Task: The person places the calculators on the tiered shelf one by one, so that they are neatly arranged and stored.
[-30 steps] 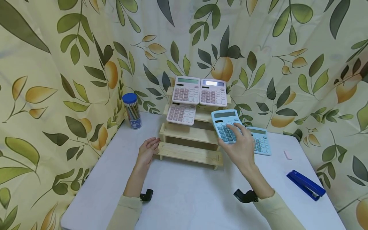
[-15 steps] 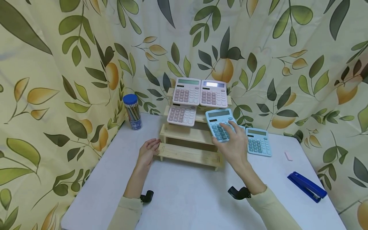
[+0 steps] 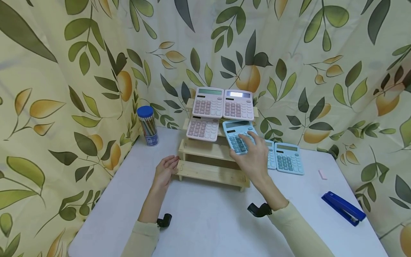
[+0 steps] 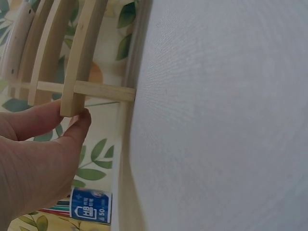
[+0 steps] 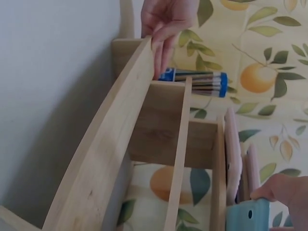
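A stepped wooden rack (image 3: 210,172) stands at the table's back middle. Two pink calculators (image 3: 208,101) (image 3: 239,104) lean on its top step and a third pink one (image 3: 203,127) sits on the step below. My right hand (image 3: 253,157) grips a light blue calculator (image 3: 237,136) by its lower right part, held tilted over the right side of the second step; its blue edge (image 5: 248,215) shows in the right wrist view. My left hand (image 3: 165,169) rests with relaxed fingers (image 4: 77,126) against the left end of the rack's bottom step (image 4: 79,62).
Two more light blue calculators (image 3: 288,158) lie flat on the white table (image 3: 205,221) right of the rack. A blue pencil tub (image 3: 147,125) stands back left, a blue stapler (image 3: 343,208) and a small pink eraser (image 3: 321,174) lie at right. Leaf-print curtains enclose the table.
My right hand has carried the light blue calculator leftward from above the table's blue calculators to the rack's second step. The left hand has stayed at the rack's left end.
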A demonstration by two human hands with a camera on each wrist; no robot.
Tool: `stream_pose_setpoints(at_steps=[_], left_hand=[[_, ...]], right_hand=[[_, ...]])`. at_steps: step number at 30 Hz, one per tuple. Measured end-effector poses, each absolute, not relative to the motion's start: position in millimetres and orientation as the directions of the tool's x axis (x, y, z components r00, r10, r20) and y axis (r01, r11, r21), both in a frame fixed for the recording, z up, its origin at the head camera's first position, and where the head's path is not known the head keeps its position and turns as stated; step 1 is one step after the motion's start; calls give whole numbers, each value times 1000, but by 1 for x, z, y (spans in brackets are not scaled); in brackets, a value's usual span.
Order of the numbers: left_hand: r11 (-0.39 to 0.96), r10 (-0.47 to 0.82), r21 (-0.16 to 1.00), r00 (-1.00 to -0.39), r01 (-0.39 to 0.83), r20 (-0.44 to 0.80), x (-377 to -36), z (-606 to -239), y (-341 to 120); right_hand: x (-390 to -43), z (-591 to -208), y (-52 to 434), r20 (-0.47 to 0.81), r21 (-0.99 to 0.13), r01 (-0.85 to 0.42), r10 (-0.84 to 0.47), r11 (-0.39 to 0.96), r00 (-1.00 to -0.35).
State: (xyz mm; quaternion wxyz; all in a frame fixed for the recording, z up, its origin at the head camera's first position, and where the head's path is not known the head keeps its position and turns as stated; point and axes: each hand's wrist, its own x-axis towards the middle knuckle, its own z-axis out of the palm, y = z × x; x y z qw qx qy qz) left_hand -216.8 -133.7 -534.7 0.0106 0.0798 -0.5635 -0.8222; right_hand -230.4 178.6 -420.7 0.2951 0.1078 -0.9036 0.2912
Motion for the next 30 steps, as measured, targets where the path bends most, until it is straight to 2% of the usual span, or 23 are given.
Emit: stream_pose_setpoints(at_steps=[14, 24, 30], left_hand=[[-351, -125, 934, -985, -68, -119, -219, -536, -133], [-381, -112, 922, -986, -75, -127, -219, -536, -133], [-379, -113, 922, -985, -76, -128, -220, -537, -134]], right_hand=[[-246, -422, 162, 578, -473, -318, 17, 822, -816], [-256, -418, 151, 485, -469, -168, 94, 867, -869], [-259, -417, 145, 439, -452, -139, 84, 881, -894]])
